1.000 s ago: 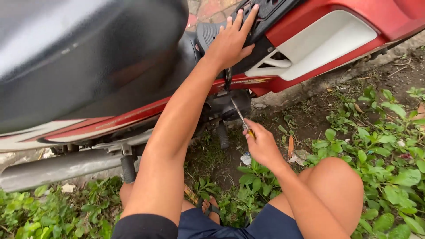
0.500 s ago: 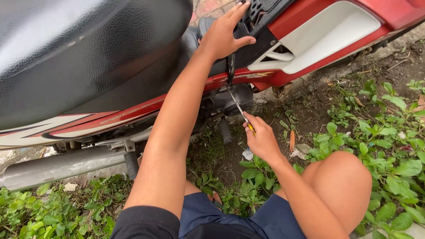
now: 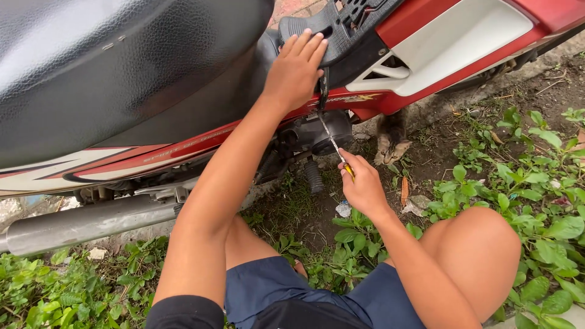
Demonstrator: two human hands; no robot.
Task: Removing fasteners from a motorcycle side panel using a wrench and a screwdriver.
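Left hand [image 3: 297,70] lies flat, fingers spread, on black motorbike bodywork [image 3: 341,30] at far centre. Right hand [image 3: 364,186] is clamped on yellow-handled screwdriver [image 3: 334,142], shaft angled up-left, tip at the red side panel [image 3: 341,103] w/ engine parts just below.

Risks, as judged:
- Tip meets fastener at a steep angle; may slip, scoring panel or rounding the head.
- Left hand sits just above tip; a slip upward could hit it.
- Loose screw would drop into weeds [image 3: 524,183] and be hard to find.

A grey exhaust pipe [image 3: 79,222], leafy weeds [image 3: 536,183] and a cat [image 3: 390,143] nearby.
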